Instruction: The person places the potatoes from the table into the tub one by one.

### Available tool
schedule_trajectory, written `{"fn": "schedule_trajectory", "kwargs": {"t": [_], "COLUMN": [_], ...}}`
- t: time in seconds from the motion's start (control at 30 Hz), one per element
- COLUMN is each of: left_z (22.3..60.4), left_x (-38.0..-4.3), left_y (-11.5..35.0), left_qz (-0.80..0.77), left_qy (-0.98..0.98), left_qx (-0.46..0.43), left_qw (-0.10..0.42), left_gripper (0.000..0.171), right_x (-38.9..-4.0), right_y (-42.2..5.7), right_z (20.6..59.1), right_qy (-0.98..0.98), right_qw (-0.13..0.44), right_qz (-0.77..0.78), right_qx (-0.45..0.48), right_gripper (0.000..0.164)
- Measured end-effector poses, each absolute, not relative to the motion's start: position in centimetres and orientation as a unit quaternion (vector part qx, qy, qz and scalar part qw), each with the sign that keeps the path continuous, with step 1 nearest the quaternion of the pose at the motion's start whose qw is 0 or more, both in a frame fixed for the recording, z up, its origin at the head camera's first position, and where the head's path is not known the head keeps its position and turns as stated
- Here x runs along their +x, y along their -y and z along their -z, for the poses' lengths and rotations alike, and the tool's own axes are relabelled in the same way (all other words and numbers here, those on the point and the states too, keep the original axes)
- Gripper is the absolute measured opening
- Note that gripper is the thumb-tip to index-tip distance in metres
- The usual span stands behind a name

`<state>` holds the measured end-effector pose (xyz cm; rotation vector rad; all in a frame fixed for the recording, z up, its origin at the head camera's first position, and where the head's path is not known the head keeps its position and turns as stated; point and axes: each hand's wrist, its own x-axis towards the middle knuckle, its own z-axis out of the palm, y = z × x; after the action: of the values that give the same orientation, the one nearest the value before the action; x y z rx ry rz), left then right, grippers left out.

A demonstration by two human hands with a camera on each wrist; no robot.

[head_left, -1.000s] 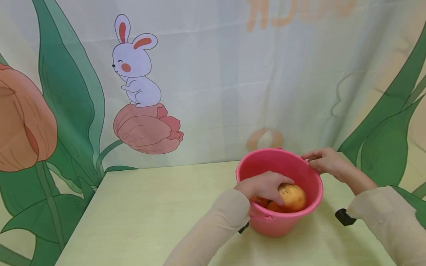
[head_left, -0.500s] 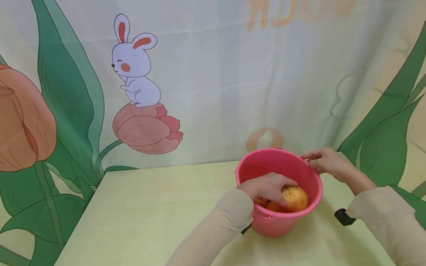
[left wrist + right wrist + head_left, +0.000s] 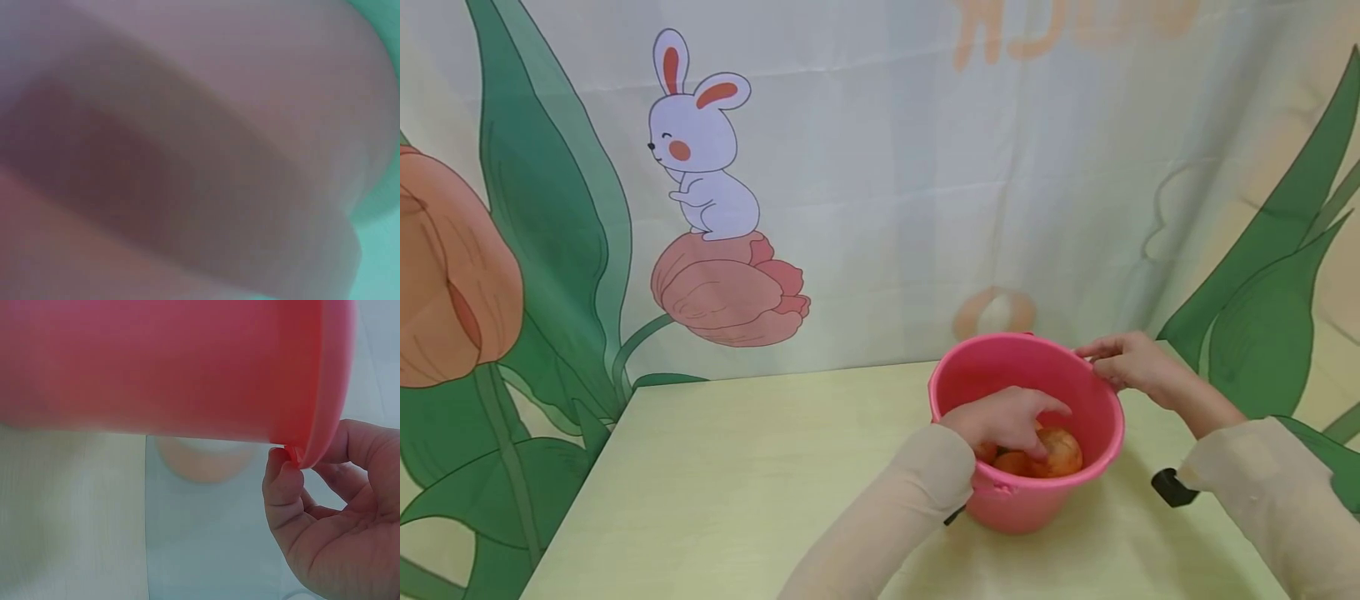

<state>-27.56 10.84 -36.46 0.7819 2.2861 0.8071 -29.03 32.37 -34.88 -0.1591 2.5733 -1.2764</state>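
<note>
A pink bucket [image 3: 1015, 508] stands on the table, its mouth tipped toward the head camera. My left hand [image 3: 1011, 417] reaches inside it, index finger and thumb spread apart above a round, mottled yellow-orange thing [image 3: 1062, 454] that looks like a fruit. Other orange, rounded things [image 3: 1013, 463] lie beneath this hand, partly hidden by it. At the bucket's right far side, my right hand [image 3: 1138, 367] pinches the rim between thumb and fingers. The right wrist view shows this right hand [image 3: 350, 531] gripping the rim edge. The left wrist view is dark and blurred.
The pale yellow-green table [image 3: 737, 475] extends to the left of the bucket. Behind it hangs a printed curtain [image 3: 865, 208] with a rabbit and tulips. A black wrist device [image 3: 1175, 488] sits under the right sleeve.
The round yellow-orange thing has dropped lower in the bucket, out of the left hand's grasp, and the left fingers have spread. The right hand keeps its hold on the rim.
</note>
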Motion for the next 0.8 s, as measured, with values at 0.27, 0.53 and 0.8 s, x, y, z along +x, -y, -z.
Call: {"fn": "schedule_trajectory", "kwargs": {"t": [0.27, 0.53, 0.8], "left_z": [36.6, 36.3, 35.6], "left_x": [-28.0, -27.8, -27.7], "left_y": [-10.5, -10.2, -9.5], "left_qz": [-0.305, -0.310, -0.319], "left_qy": [-0.857, -0.857, -0.855], "left_qx": [0.303, 0.302, 0.322], "left_qw": [0.284, 0.279, 0.251], "left_gripper": [0.064, 0.065, 0.062], "right_x": [-29.2, -29.2, -29.2], "right_y": [-32.4, -32.4, -32.3], "right_z": [34.7, 34.8, 34.8], "right_qy": [-0.888, -0.886, -0.888], "right_qw": [0.132, 0.137, 0.135], "right_qz": [0.438, 0.439, 0.436], "right_qx": [-0.057, -0.057, -0.056], "right_gripper": [0.042, 0.041, 0.042]}}
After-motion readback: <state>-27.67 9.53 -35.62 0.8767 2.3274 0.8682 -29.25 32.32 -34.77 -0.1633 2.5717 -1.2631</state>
